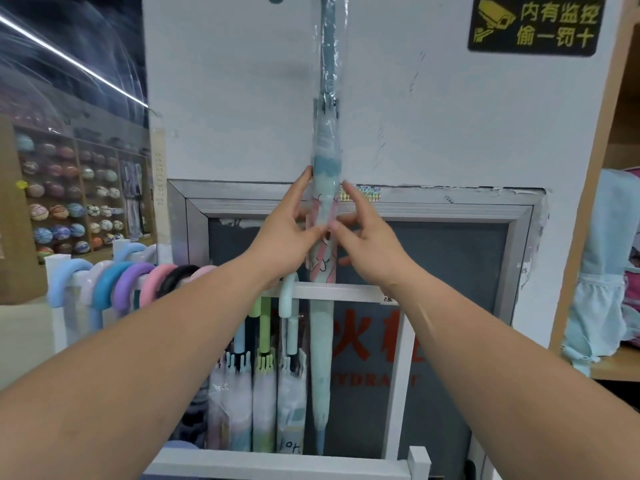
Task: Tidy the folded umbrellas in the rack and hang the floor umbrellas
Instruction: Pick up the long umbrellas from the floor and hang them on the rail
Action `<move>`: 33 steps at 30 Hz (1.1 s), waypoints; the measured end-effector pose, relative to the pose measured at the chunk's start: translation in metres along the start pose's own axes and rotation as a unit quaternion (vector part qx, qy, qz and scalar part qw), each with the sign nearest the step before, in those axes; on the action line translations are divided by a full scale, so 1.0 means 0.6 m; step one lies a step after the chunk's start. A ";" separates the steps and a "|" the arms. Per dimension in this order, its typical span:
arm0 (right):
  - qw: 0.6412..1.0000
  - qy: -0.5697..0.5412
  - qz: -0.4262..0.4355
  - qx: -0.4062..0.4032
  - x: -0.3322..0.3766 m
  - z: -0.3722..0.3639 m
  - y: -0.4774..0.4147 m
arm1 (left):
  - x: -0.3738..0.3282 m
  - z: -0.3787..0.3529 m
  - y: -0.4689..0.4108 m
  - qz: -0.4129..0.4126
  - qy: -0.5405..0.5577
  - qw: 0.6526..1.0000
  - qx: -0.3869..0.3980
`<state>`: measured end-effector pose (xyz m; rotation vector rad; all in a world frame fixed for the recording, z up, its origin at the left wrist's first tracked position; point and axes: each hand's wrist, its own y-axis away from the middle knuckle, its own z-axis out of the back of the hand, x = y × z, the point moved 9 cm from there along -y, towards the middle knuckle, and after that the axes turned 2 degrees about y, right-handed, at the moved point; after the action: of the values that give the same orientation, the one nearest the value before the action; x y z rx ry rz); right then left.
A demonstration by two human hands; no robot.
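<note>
You are holding a long umbrella (325, 161) with both hands. It is wrapped in clear plastic and is standing straight up and down against the white wall (235, 98). Its blue stick is going up past the top of the view. Its pointy tip is reaching down behind the top bar of the white rack (349, 292), close to the bottom bar.

Your left hand (287, 237) is pinching the umbrella's left side, with the thumb in front and one finger lying straight up along it. Your right hand (372, 247) is pinching the right side the same way. The two thumbs are almost touching.

Just left of the long umbrella, folded umbrellas (263, 393) are standing in the rack, and a mint hook handle (287, 296) is hanging over the top bar. Farther left, a row of curved handles (128, 285) in blue, purple, pink and black is sitting on another bar. A black sign (536, 24) with yellow writing is sticking to the wall, up on the right.
</note>
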<state>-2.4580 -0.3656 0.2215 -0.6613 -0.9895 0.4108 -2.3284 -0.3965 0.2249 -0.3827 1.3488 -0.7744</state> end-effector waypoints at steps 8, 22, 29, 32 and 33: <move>0.996 0.060 0.005 -0.061 0.015 0.009 -0.025 | 0.025 -0.015 0.014 0.000 -0.043 0.999 0.001; 0.993 0.074 -0.021 0.087 -0.034 -0.012 0.016 | 0.018 -0.014 -0.019 0.022 0.003 0.999 0.024; 0.995 0.038 -0.041 0.086 -0.035 -0.007 0.013 | 0.022 -0.015 -0.012 0.019 0.020 0.999 0.017; 0.999 0.018 -0.044 0.014 -0.031 0.011 -0.008 | 0.028 -0.027 -0.004 0.019 -0.010 0.999 0.042; 0.999 0.019 -0.047 -0.007 -0.030 0.016 -0.013 | 0.031 -0.030 -0.003 0.018 -0.026 0.998 0.050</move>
<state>-2.4749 -0.3791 0.2194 -0.6305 -0.9839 0.3069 -2.3460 -0.4072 0.2091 -0.2964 1.2595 -0.7927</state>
